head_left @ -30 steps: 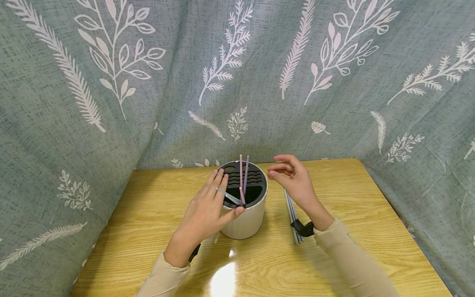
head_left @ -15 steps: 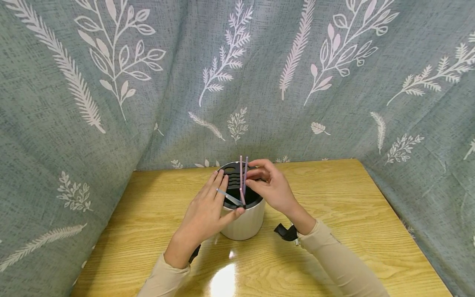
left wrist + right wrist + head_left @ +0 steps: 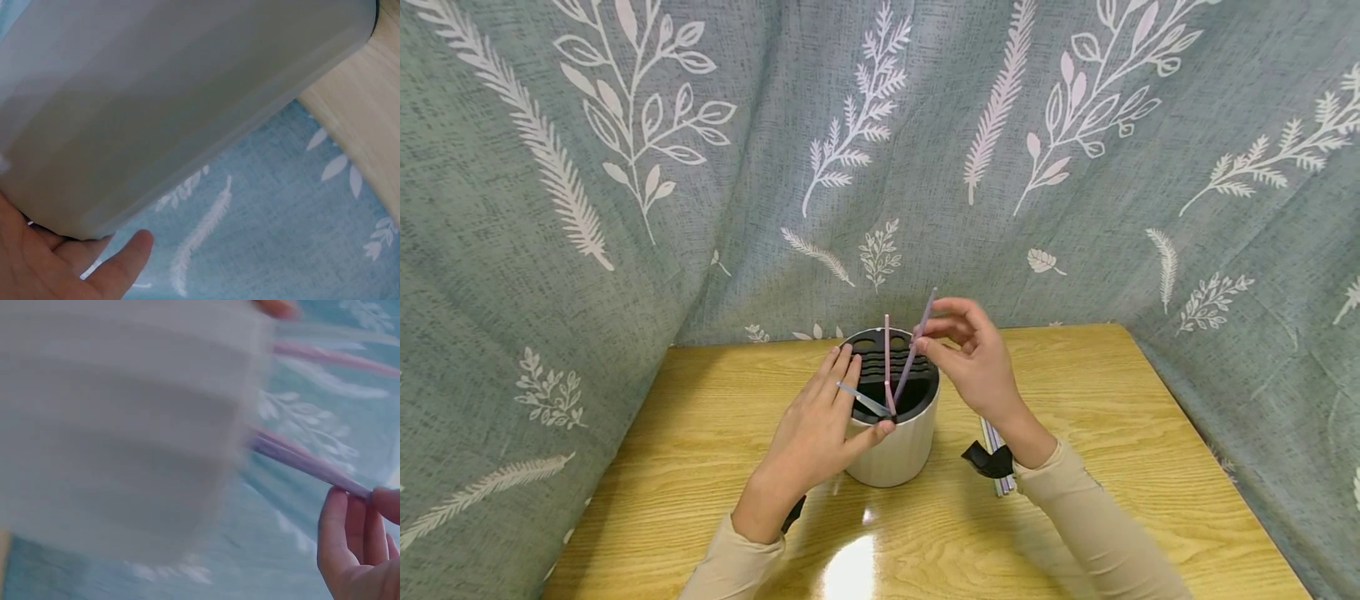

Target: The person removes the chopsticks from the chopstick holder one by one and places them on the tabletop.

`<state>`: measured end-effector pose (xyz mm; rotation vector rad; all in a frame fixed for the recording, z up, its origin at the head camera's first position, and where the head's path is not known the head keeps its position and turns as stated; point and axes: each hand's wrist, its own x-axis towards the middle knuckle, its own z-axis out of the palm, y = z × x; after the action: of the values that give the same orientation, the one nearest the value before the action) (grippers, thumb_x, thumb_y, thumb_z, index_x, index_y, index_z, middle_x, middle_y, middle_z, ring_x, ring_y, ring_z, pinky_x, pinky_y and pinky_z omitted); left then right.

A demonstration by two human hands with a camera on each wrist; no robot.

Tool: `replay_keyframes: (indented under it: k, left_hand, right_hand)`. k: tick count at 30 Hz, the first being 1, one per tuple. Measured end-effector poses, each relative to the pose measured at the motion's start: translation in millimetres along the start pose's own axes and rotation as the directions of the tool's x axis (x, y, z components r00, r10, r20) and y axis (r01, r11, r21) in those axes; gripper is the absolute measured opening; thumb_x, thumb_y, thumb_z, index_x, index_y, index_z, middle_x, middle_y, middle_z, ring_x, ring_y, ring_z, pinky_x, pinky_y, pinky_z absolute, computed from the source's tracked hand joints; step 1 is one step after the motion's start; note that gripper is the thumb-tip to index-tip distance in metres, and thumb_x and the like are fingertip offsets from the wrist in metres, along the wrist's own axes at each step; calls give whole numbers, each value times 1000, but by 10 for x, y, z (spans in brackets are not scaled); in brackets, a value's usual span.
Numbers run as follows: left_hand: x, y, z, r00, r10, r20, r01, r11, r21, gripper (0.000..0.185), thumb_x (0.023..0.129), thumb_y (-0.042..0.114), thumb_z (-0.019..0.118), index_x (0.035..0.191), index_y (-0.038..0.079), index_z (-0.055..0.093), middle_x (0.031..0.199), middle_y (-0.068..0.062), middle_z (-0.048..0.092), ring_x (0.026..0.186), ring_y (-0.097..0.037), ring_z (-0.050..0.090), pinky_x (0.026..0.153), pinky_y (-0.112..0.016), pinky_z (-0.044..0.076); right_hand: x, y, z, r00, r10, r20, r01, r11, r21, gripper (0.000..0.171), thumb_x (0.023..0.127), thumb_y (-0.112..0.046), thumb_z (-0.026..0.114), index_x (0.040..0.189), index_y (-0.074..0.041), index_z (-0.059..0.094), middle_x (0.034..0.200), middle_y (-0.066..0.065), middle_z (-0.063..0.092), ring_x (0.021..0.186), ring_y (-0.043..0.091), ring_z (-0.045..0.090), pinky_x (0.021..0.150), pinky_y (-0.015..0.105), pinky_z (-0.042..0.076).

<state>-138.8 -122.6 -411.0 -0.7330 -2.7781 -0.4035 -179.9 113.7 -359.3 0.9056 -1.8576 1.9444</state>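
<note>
A white ribbed cylindrical holder (image 3: 891, 454) with a black slotted insert stands on the table. Across its left rim lies my left hand (image 3: 812, 425), fingers straight, thumb along the front edge. My right hand (image 3: 973, 358) pinches a thin purple straw (image 3: 907, 367) near its upper end; the straw tilts right, its lower end inside the opening. Pink straws (image 3: 887, 350) and a pale blue straw (image 3: 865, 400) also stick out. In the right wrist view, thumb and fingertips grip the purple straw (image 3: 306, 464). The left wrist view shows mostly the holder's wall (image 3: 187, 100).
Several more straws (image 3: 992, 435) lie bundled on the wooden table (image 3: 700, 467), partly hidden under the right wrist and its black strap (image 3: 988, 460). A grey-green leaf-patterned curtain (image 3: 760, 167) closes off the back and both sides.
My right hand has moved left to the holder, taken hold of the purple straw, then drawn it up and tilted it right. The left hand has stayed in place.
</note>
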Motion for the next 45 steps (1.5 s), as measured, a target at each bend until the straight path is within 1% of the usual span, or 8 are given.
replay_keyframes:
  k: [4, 10, 12, 17, 20, 28, 36, 45]
  left_hand:
    - [-8, 3, -1, 1000, -4, 0, 4, 1000, -5, 99, 96, 73, 39, 157, -3, 22, 165, -17, 13, 152, -22, -1, 120, -41, 18]
    - [-8, 9, 1, 1000, -2, -7, 2, 1000, -1, 99, 95, 74, 39, 157, -3, 23, 165, -18, 14, 152, -22, 0, 120, -41, 18]
    - [-10, 10, 2, 1000, -5, -6, 5, 1000, -2, 99, 95, 74, 39, 157, -3, 23, 165, -17, 14, 152, -22, 0, 120, -41, 19]
    - [-20, 3, 3, 1000, -11, -2, 11, 1000, -10, 99, 96, 73, 39, 157, -2, 22, 165, -17, 12, 152, -25, 3, 119, -42, 20]
    - [-26, -1, -1, 1000, -15, 0, 15, 1000, -14, 99, 96, 73, 39, 158, -2, 22, 165, -16, 12, 152, -27, 7, 119, -43, 22]
    - [-31, 1, -6, 1000, -15, 2, 15, 1000, -9, 99, 96, 73, 40, 158, -2, 21, 165, -16, 12, 152, -23, 1, 119, -42, 20]
    - [-16, 4, 12, 1000, -7, -7, 7, 1000, -9, 99, 96, 73, 39, 158, -1, 22, 165, -16, 13, 152, -25, 4, 119, -43, 22]
    - [-6, 18, 0, 1000, -21, 9, 21, 1000, -17, 98, 96, 73, 39, 158, 0, 20, 165, -15, 12, 152, -20, -3, 119, -42, 19]
  right_hand:
    - [105, -231, -139, 992, -71, -100, 84, 988, 131, 43, 87, 20, 65, 125, 4, 55, 101, 15, 71, 92, 24, 71, 81, 40, 58]
    - [194, -516, -440, 952, -106, -285, 227, 872, 434, 41, 86, 26, 59, 124, 11, 52, 98, 23, 68, 90, 34, 70, 80, 43, 59]
    - [183, -560, -565, 945, -81, -317, 222, 869, 442, 43, 86, 28, 57, 125, 12, 50, 97, 24, 68, 89, 34, 70, 79, 42, 59]
    - [61, -390, -890, 952, 82, -296, 8, 956, 293, 45, 90, 21, 60, 131, 6, 50, 97, 15, 71, 88, 27, 70, 78, 33, 59]
    - [-60, -106, -1066, 942, 219, -253, -186, 971, 147, 44, 93, 13, 62, 132, -1, 51, 98, 7, 72, 86, 20, 69, 77, 29, 58]
    - [-344, 700, -1343, 823, 533, -194, -554, 830, -67, 47, 97, 1, 64, 139, -1, 43, 111, 17, 68, 93, 21, 69, 82, 35, 58]
    - [-540, 1256, -1424, 701, 693, -170, -713, 691, -120, 58, 100, 0, 59, 148, 6, 28, 126, 36, 55, 112, 44, 60, 91, 49, 54]
    - [-654, 1501, -1377, 654, 736, -175, -755, 617, -225, 57, 97, 0, 61, 146, 9, 32, 116, 32, 64, 93, 37, 69, 77, 40, 58]
